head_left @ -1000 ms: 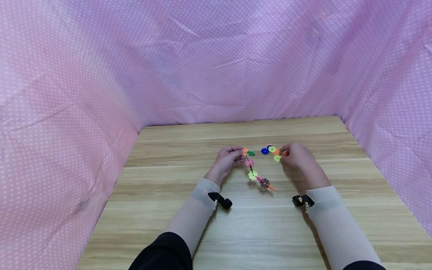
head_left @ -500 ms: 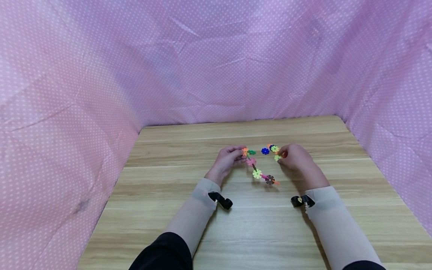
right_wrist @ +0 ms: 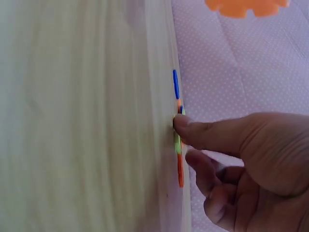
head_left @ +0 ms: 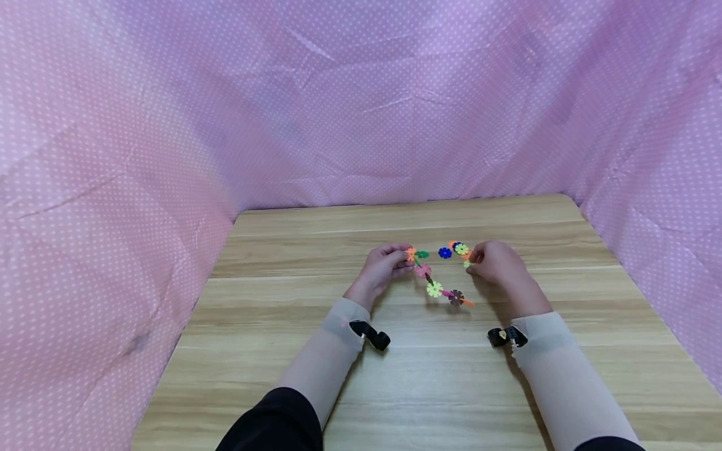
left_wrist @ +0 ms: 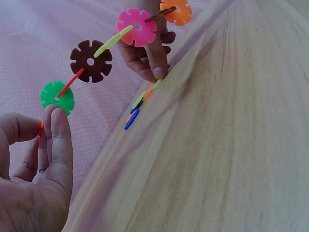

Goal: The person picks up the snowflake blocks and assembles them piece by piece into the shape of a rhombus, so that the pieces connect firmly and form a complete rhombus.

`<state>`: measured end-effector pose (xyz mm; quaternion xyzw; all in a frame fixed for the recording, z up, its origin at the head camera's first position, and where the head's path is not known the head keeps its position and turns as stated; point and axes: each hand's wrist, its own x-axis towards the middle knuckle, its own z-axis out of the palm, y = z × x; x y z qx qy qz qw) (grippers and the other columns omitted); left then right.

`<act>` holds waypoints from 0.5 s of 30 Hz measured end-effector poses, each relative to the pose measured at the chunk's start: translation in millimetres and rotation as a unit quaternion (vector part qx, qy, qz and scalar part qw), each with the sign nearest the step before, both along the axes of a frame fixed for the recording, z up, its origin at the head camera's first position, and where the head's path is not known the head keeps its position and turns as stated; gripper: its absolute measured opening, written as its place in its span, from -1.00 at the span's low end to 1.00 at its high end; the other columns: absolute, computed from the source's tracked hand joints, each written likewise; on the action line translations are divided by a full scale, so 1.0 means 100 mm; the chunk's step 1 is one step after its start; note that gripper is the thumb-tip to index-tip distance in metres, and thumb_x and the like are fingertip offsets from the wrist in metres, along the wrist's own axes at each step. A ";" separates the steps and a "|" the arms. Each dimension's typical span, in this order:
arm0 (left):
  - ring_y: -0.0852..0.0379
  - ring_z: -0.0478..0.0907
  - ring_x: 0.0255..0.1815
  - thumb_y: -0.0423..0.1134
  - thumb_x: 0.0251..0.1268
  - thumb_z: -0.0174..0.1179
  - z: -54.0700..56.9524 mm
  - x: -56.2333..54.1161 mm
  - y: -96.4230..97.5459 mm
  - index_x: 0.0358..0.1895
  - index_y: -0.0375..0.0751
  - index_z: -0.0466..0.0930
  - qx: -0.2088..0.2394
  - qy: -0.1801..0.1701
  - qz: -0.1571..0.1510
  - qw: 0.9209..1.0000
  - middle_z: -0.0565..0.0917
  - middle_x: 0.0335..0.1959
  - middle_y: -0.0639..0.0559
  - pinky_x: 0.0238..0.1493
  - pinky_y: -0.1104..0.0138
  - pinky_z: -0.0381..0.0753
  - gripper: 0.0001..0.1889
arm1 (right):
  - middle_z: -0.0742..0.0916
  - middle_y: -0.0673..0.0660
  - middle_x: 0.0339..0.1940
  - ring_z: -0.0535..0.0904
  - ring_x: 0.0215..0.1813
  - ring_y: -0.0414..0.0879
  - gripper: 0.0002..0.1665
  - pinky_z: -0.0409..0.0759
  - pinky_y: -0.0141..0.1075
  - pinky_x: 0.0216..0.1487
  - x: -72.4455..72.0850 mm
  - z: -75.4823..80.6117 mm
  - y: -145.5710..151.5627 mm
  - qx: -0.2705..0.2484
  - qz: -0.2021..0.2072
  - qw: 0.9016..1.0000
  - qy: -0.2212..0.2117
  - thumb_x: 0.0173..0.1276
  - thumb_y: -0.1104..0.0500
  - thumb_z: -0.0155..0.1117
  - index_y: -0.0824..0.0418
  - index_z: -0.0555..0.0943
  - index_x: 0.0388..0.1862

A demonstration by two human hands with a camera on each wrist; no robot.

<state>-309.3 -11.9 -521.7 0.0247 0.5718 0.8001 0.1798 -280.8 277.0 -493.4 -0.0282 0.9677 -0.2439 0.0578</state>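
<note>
My left hand (head_left: 380, 270) pinches an orange flower-shaped plastic disc at the end of a chain of interlocking discs. Along the chain in the left wrist view come a green disc (left_wrist: 48, 93), a brown disc (left_wrist: 80, 57), a pink disc (left_wrist: 126, 23) and others, up off the table. My right hand (head_left: 499, 264) is down at several loose discs lying flat. Its thumb tip is right at a yellow-green disc (right_wrist: 177, 143); I cannot tell whether it is gripped. A blue disc (head_left: 443, 254) lies at the group's left; another yellow-green disc (head_left: 464, 248) overlaps its neighbours.
The wood-grain table (head_left: 316, 244) extends beneath both hands. Pink dotted cloth (head_left: 361, 125) hangs behind its far edge and along both sides. A black wrist mount (head_left: 376, 340) sits on the left sleeve, and another mount (head_left: 499, 337) on the right.
The chain's free end has swung right and slightly away from me. My right hand has shifted a little at the loose discs, which have moved slightly right. The left hand stays nearly still.
</note>
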 end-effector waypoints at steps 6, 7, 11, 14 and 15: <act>0.10 0.74 -0.30 -0.50 0.49 0.17 0.00 0.00 0.00 0.13 -0.41 0.69 -0.001 0.000 -0.002 1.000 0.72 -0.25 -0.10 -0.07 0.25 0.78 -0.75 | 0.75 0.15 -0.22 0.61 -0.18 0.12 -0.66 0.56 0.01 -0.15 0.00 -0.01 0.04 0.001 -0.017 1.000 -0.006 0.35 -0.06 0.53 0.19 0.70 -0.25; 0.10 0.74 -0.29 -0.49 0.50 0.17 -0.01 0.00 0.00 0.13 -0.41 0.69 -0.002 0.001 -0.003 1.000 0.72 -0.25 -0.10 -0.07 0.25 0.78 -0.76 | 0.75 0.16 -0.22 0.61 -0.18 0.12 -0.66 0.56 0.01 -0.15 0.00 -0.01 0.04 0.003 -0.018 1.000 -0.006 0.35 -0.08 0.52 0.18 0.71 -0.25; 0.10 0.75 -0.29 -0.48 0.51 0.17 -0.01 0.00 -0.01 0.14 -0.41 0.68 -0.004 0.003 -0.006 1.000 0.72 -0.26 -0.09 -0.07 0.25 0.78 -0.75 | 0.77 0.19 -0.14 0.64 -0.12 0.15 -0.68 0.59 0.07 -0.08 0.00 -0.01 0.03 0.011 -0.009 1.000 0.002 0.34 0.01 0.52 0.23 0.75 -0.13; 0.10 0.75 -0.28 -0.47 0.52 0.17 -0.01 0.00 -0.01 0.16 -0.43 0.66 -0.005 0.004 -0.007 1.000 0.72 -0.24 -0.09 -0.07 0.27 0.78 -0.74 | 0.77 0.22 -0.10 0.65 -0.08 0.16 -0.63 0.60 0.10 -0.04 0.00 0.00 0.02 0.004 0.002 1.000 -0.004 0.33 0.09 0.50 0.27 0.73 0.02; 0.11 0.75 -0.28 -0.47 0.52 0.17 -0.01 0.00 0.00 0.16 -0.43 0.66 -0.004 0.004 -0.007 1.000 0.73 -0.24 -0.08 -0.07 0.27 0.77 -0.74 | 0.76 0.23 -0.09 0.65 -0.07 0.16 -0.60 0.61 0.10 -0.03 -0.01 0.00 0.02 0.002 0.006 1.000 -0.006 0.32 0.11 0.49 0.28 0.72 0.07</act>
